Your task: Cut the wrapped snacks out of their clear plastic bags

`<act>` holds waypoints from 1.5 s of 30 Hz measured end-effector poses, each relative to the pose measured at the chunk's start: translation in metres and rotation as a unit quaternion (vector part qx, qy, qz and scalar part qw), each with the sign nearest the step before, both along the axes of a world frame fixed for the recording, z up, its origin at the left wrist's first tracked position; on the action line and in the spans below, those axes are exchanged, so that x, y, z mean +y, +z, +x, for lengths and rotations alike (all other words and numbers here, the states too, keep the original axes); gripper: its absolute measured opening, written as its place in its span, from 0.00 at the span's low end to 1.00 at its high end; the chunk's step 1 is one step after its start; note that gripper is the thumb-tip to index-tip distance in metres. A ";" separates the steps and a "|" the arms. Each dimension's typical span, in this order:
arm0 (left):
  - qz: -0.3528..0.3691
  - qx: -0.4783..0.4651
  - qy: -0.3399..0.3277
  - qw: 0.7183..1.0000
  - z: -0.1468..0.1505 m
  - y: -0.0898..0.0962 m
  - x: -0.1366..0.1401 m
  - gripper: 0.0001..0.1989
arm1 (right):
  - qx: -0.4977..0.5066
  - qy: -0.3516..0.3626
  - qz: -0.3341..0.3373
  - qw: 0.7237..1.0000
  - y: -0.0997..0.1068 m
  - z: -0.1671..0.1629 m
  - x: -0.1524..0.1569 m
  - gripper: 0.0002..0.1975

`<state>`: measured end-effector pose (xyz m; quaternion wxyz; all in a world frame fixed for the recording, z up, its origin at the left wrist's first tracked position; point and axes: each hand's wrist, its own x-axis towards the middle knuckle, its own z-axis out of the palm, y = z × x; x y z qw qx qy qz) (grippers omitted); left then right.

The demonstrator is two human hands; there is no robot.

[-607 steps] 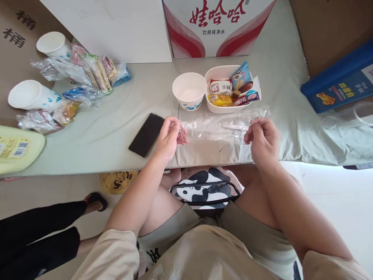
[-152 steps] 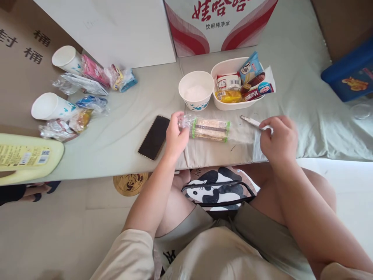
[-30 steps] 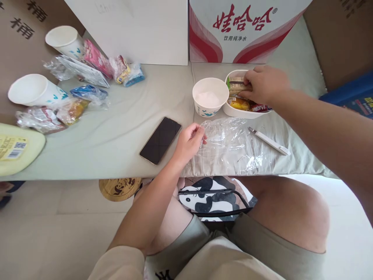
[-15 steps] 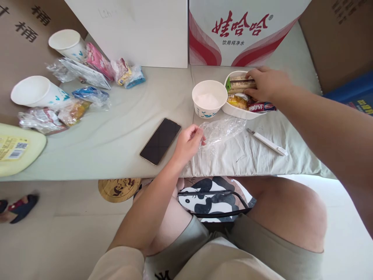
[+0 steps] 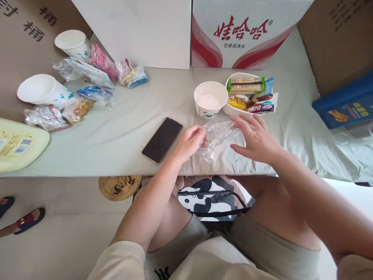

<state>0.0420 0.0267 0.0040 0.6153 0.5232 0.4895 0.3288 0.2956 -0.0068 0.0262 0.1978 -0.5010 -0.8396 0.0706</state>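
Note:
My left hand (image 5: 192, 142) pinches the edge of a crumpled clear plastic bag (image 5: 220, 134) that lies on the cloth. Over the bag's right end, my right hand (image 5: 255, 138) is spread with nothing in it. Beyond it a white bowl (image 5: 229, 109) holds packaged snacks, among them a green-ended wrapped bar (image 5: 246, 84), a yellow packet (image 5: 237, 102) and a red packet (image 5: 259, 107). A paper cup (image 5: 210, 111) with a whitish content stands against the bowl's left side. The white cutter seen before is hidden under my right hand and forearm.
A phone (image 5: 162, 140) lies left of my left hand. Further left are two tipped paper cups (image 5: 37, 89), several wrapped snacks (image 5: 80, 109) and a yellow jug (image 5: 23, 146). Boxes (image 5: 244, 35) line the back; a blue package (image 5: 344, 103) is at right. Another person's feet (image 5: 30, 217) show below.
My right hand has let go of the wrapped bar in the bowl and come back toward me, over the plastic bag. My left hand keeps its hold on the bag.

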 end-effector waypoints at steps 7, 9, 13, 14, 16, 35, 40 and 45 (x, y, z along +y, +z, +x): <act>-0.022 0.049 -0.021 0.998 -0.005 -0.005 0.004 0.17 | 0.111 -0.053 -0.069 0.990 0.001 0.023 -0.058 0.05; -0.033 0.055 -0.026 0.998 -0.005 -0.006 0.005 0.21 | 0.126 -0.033 -0.092 0.987 0.003 0.028 -0.065 0.06; -0.002 0.078 -0.029 0.996 -0.002 -0.007 0.004 0.28 | 0.117 0.029 -0.184 0.975 0.000 0.033 -0.068 0.07; 0.013 0.090 -0.023 0.996 -0.001 -0.008 0.003 0.27 | 0.114 0.043 -0.206 0.971 -0.001 0.035 -0.068 0.07; 0.041 0.111 0.007 0.993 -0.001 -0.009 0.003 0.17 | 0.108 0.054 -0.233 0.965 -0.002 0.039 -0.068 0.06; -0.099 -0.068 -0.054 0.991 0.005 0.004 0.000 0.15 | 0.314 -0.157 -0.095 0.931 0.030 0.055 -0.084 0.11; -0.097 -0.061 -0.151 0.982 0.020 0.004 -0.006 0.17 | 0.216 0.036 -0.325 0.920 -0.004 0.006 -0.044 0.32; -0.012 0.041 -0.151 0.988 0.022 -0.002 -0.003 0.09 | 0.203 0.030 -0.429 0.880 -0.011 -0.012 -0.040 0.13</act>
